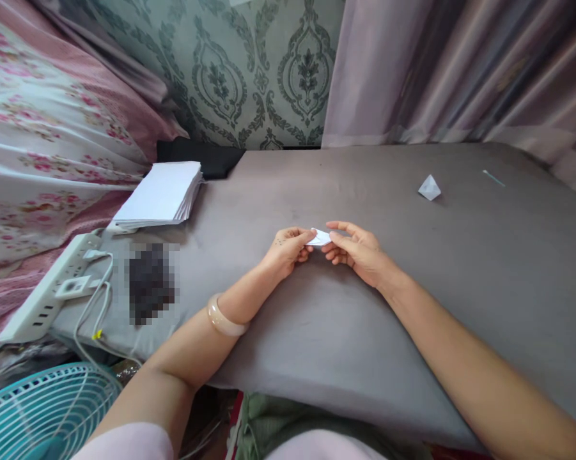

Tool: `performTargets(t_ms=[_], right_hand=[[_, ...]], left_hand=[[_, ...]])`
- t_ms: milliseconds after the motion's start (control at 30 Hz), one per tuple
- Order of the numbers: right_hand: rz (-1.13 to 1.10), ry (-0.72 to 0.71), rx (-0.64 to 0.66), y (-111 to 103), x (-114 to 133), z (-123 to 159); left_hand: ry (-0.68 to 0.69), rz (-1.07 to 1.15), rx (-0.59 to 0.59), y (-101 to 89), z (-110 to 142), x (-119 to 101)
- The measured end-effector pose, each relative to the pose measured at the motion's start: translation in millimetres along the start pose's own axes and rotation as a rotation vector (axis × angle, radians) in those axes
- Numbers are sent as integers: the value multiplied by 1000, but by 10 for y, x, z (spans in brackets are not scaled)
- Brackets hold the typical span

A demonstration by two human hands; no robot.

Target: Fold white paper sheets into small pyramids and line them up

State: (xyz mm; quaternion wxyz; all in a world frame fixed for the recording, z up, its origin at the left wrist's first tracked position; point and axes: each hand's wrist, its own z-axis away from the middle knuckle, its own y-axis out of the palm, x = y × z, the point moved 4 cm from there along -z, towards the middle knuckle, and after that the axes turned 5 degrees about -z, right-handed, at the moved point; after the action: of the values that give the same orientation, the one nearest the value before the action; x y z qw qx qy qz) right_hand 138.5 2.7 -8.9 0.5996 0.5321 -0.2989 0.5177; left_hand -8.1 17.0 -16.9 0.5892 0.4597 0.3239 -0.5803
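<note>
Above the grey cloth surface (288, 319), near its middle, the two hands hold a small folded white paper (320, 237) between them. The left hand (290, 249) has its thumb and fingers closed on the left end of this paper. The right hand (357, 251) pinches the right end with its thumb; its index finger is stretched and stands apart above, and the other fingers are curled below. Which of these lower fingers touches the paper, I cannot tell. On the left forearm there is a pale bangle (224, 316).

To the right and farther away, a folded white paper piece (429, 188) lies on the cloth, and beyond it, more to the right, is a thin small stick (493, 177). On the left side lies a stack of white paper (160, 193), with a black item (199, 156) just behind it. Nearer is a white power strip (50, 291) with cables, beside a blurred dark object (152, 281). A turquoise fan (48, 412) stands at the lower left corner.
</note>
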Motion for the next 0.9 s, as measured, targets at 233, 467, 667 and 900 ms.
performTargets(t_ms=[233,467,667,900], right_hand=[[44,-72,51,35,43,34],[60,-64,43,21,31,18],[128,-139,-91,-16,48,11],[132,-174,-269,-200,106,-55]], left_hand=[[-9,80,27,-54,-15,-23],[73,14,-8,-49,-36,9],[257,-27,-54,-60,-41,-38],[140,-164,101,-2,-12,1]])
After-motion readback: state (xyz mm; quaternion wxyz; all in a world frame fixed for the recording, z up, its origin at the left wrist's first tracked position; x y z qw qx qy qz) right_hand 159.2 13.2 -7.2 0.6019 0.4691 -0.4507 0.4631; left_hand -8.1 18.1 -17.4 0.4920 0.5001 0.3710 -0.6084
